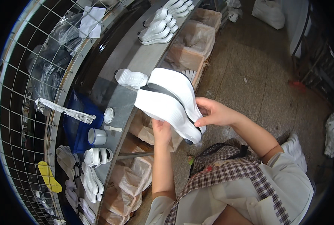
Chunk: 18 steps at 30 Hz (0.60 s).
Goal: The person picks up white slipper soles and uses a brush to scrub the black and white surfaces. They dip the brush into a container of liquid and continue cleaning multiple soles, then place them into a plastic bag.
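Observation:
I hold a pair of thick white wedge shoe soles (161,105) in front of me, side by side, each with a dark band along its edge. My left hand (162,132) is closed at the underside of the left sole, its fingers mostly hidden behind it. On the other side, my right hand (216,112) grips the right sole near its narrow end, thumb and fingers around the edge. Just beyond the pair, a single white sole (131,78) lies on the grey bench (127,95).
Stacked white soles (157,32) line the bench's far end; more soles (92,182) lie near left. A white mug (97,137) and small round lidded container (108,115) stand by a blue bin (75,127). Lined crates (191,62) sit below. Wire mesh (24,75) borders the left.

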Tool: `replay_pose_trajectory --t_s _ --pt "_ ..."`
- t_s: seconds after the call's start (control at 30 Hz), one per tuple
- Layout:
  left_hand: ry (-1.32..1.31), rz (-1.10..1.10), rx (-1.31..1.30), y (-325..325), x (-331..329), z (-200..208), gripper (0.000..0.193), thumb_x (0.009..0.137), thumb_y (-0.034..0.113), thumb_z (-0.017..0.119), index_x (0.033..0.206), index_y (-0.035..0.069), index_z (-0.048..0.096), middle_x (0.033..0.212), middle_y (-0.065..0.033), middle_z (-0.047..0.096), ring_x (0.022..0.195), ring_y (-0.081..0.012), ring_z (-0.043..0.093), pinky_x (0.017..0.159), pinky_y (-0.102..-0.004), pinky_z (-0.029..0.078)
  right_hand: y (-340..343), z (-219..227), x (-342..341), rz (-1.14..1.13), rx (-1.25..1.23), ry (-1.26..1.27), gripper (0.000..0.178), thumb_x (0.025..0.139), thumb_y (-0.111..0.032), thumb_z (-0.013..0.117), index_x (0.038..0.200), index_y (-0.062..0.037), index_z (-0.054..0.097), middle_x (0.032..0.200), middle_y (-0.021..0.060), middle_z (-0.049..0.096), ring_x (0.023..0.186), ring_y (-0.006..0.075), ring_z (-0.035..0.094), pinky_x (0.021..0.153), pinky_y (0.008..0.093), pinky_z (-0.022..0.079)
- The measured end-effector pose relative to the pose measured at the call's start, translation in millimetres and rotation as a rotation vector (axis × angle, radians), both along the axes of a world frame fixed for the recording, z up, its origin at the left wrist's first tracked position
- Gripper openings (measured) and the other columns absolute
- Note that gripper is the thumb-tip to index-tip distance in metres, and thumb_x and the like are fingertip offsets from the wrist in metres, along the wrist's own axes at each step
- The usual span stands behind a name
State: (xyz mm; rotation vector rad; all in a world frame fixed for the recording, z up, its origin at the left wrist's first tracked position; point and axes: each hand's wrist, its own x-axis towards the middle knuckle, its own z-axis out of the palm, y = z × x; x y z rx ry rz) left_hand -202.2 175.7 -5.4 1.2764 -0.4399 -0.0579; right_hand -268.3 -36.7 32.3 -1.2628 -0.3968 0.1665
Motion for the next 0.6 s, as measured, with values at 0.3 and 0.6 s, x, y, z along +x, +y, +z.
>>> replay_pose_trajectory --t_s 0.3,0.6 --pt "-0.098 -0.008 0.042 4.2 1.8 -9.2 0.040 0.083 0.001 0.060 0.121 -0.002 0.050 0.120 -0.0102 0.055 0.110 -0.0189 0.053 0.095 -0.0336 0.041 -7.4 -6.9 2.3 0.059 0.050 0.039 0.071 0.074 -0.009 0.074 0.133 0.0001 0.037 0.131 0.0079 0.046 0.121 0.0183 0.042 0.102 0.0359 0.034" --pt "0.207 -0.156 -0.137 -27.4 -22.4 34.2 0.033 0.094 0.022 0.049 0.118 -0.002 0.051 0.105 -0.0109 0.061 0.092 -0.0184 0.061 0.077 -0.0289 0.051 -5.1 -13.8 23.0 -0.136 -0.286 -0.351 0.049 0.076 0.012 0.042 0.120 -0.0091 0.048 0.137 0.0109 0.042 0.125 0.0262 0.042 0.105 0.0382 0.035"
